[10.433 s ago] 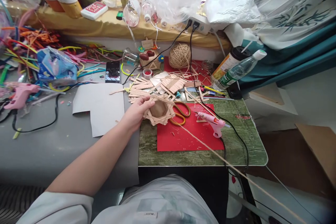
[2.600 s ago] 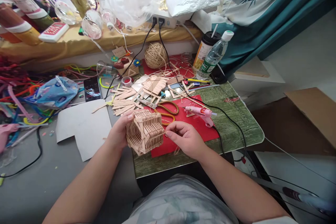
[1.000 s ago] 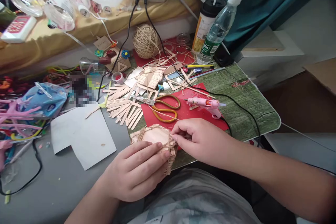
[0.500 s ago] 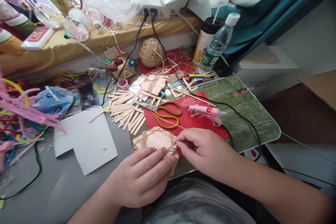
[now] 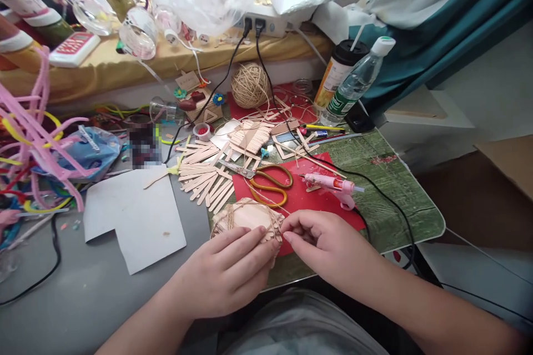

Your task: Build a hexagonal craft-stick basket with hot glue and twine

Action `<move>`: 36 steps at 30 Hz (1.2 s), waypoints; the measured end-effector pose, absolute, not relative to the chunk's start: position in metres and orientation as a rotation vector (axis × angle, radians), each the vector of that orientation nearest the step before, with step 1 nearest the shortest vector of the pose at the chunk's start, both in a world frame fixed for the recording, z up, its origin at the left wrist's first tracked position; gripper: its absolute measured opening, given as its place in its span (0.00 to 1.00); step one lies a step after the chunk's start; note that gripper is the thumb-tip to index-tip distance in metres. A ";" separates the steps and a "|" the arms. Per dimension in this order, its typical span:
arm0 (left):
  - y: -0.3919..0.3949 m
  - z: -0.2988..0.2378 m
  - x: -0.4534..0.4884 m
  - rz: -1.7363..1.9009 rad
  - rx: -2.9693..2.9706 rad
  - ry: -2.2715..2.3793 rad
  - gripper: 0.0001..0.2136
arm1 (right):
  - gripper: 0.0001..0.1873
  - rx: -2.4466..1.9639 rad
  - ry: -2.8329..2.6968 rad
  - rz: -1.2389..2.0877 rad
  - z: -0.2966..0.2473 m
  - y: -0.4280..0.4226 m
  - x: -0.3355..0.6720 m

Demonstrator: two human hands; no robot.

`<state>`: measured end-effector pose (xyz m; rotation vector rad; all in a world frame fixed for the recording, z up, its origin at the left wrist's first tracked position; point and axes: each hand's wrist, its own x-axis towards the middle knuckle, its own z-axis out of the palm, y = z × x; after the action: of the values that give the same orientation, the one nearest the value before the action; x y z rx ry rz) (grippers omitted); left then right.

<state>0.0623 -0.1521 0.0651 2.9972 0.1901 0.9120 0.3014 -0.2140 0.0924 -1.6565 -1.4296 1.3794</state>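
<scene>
A small craft piece made of popsicle sticks [image 5: 249, 214], wrapped with twine along its edges, is near the table's front edge. My left hand [image 5: 233, 272] grips it from the front, fingers laid across its near side. At its right corner, my right hand [image 5: 320, 238] pinches the thin twine [image 5: 285, 210] between thumb and forefinger. The strand runs up behind the piece toward the scissors. Gold-handled scissors [image 5: 270, 184] lie on the red sheet [image 5: 308, 205], and a pink glue gun [image 5: 331, 183] rests there to their right.
Loose popsicle sticks [image 5: 206, 177] spread left of the scissors, with a twine ball [image 5: 250, 85] behind. A water bottle [image 5: 353, 86] and a lidded cup [image 5: 336, 75] stand at the back right. White card [image 5: 141, 216] lies left; pink pipe cleaners [image 5: 41, 127] stick up beyond it. Black cords cross the table.
The camera view has shifted slightly, so the back items appear further right. My left hand keeps its hold; my right fingers stay at the piece's corner with the twine.
</scene>
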 end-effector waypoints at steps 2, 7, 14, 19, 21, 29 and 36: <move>-0.149 0.065 0.063 0.899 3.020 0.206 0.05 | 0.07 -1.662 -1.396 1.395 0.089 -0.213 0.302; -0.146 0.062 0.063 0.846 3.027 0.305 0.05 | 0.09 -1.781 -1.562 1.317 0.086 -0.212 0.307; -0.151 0.059 0.063 0.778 3.060 0.334 0.06 | 0.10 -1.660 -1.686 1.207 0.092 -0.223 0.300; -0.154 0.061 0.064 0.765 3.060 0.319 0.06 | 0.12 -1.540 -1.888 1.035 0.090 -0.229 0.295; -0.154 0.061 0.065 0.753 3.063 0.331 0.05 | 0.12 -1.514 -1.940 0.984 0.088 -0.229 0.296; -0.155 0.059 0.065 0.715 3.036 0.324 0.04 | 0.13 -1.379 -1.965 0.869 0.090 -0.227 0.300; -0.153 0.062 0.068 0.767 3.004 0.294 0.02 | 0.12 -1.290 -1.958 0.887 0.085 -0.226 0.304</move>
<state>0.0683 -0.1535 0.0617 3.0041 0.2943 0.7671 0.3044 -0.2260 0.0848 -1.2896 -1.9577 0.8874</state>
